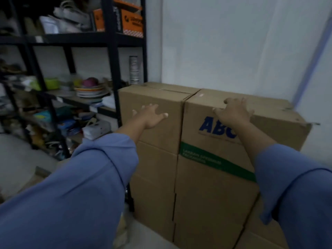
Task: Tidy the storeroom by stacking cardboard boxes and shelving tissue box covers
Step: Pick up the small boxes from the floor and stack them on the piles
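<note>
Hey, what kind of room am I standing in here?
Probably a household storeroom: brown cardboard boxes stacked against a white wall, beside a black metal shelving rack crowded with stacked plates, white shoes and an orange cardboard box.

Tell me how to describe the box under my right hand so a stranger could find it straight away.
Right of the black shelving rack, cardboard boxes are stacked against the white wall. It is the top right box, under the right hand. Unlike the plain brown box beside it, it bears blue ABC lettering and a green diagonal band.
</note>
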